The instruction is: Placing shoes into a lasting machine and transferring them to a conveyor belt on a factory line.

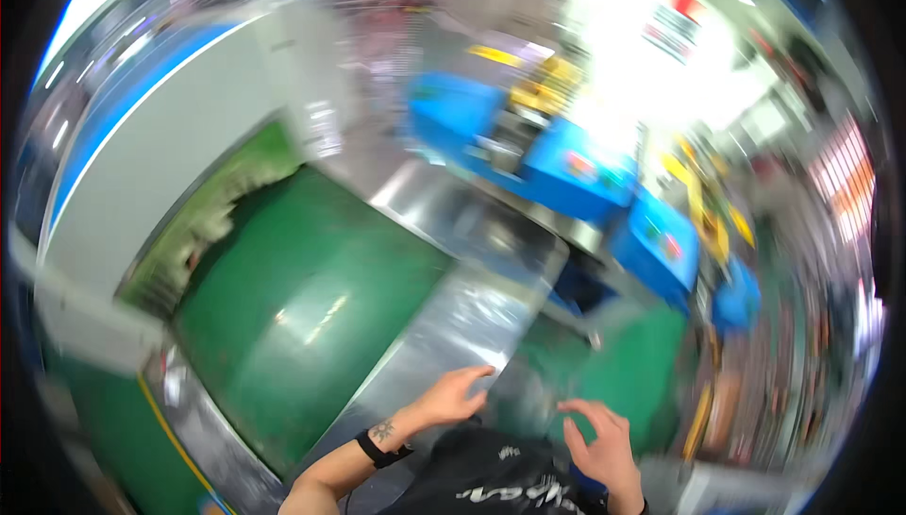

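Observation:
My left hand [455, 396] is held out in front of my body over a shiny metal surface [415, 350]. Its fingers are stretched and slightly bent, with nothing in them. To the right, my right hand [602, 449] is raised beside my dark shirt, over the green floor. Thumb and fingers stand apart there, and no object shows between them. A black band is around my left wrist. Neither hand visibly touches anything.
Blue machine boxes [580, 170] with yellow parts stand along the metal strip ahead and right. A large light-grey panel [160, 118] rises at the left. Green floor [311, 298] lies between the metal strips. The right side is smeared by motion.

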Tool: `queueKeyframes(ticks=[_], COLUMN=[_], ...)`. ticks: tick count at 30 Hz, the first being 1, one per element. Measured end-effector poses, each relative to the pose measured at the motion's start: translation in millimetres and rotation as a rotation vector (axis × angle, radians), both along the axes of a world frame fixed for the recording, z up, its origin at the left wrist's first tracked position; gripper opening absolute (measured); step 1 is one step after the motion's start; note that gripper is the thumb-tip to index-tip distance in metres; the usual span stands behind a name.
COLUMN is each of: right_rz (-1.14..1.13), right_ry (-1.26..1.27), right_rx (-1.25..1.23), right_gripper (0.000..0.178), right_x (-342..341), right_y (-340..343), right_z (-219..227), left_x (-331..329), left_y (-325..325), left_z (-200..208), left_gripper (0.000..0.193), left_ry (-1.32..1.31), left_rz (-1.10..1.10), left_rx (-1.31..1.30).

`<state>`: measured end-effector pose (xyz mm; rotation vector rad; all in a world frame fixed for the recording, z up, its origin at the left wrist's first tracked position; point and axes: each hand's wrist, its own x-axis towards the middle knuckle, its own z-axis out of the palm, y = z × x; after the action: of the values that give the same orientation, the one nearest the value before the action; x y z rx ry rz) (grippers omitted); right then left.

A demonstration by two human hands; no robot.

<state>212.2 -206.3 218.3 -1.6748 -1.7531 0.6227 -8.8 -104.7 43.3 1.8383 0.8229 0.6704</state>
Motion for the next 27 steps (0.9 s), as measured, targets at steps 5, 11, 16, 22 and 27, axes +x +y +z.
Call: queueKeyframes(ticks=[5,11,16,22,27], right_rz=[0.634,1.199,1.481,1.537,1.373], right_ry=[-0.175,-0.209,-0.232,-0.503,-0.623], right_rx=[-0.103,-0.19,-0.223,0.621,0.458], right_gripper=[0.023,0.027,0.035,0.072,0.047], right_x=[-106.7,-300.1,-452.6,-763.1,-920.3], right_y=[134.3,216.8,261.5,404.6,441.0], right_z=[-27.6,-86.7,-171.8,-313.6,-294.9], left_x=[-210.6,-359.0,-359.1,-368.1,-368.8], left_y=[3.5,-95.3,-108.8,-93.3,-100.8], left_z=[-119.0,-229.3,-229.2,-232.8,-237.3], left_gripper=[0.045,0.046,0.047,0.046,0.05], left_ry=[0.244,0.923,0.768,0.696,0.71], left_rz=[1.224,1.88,1.918,1.849,1.847], left_rx=[-0.083,0.105,0.009,-0.031,-0.098])
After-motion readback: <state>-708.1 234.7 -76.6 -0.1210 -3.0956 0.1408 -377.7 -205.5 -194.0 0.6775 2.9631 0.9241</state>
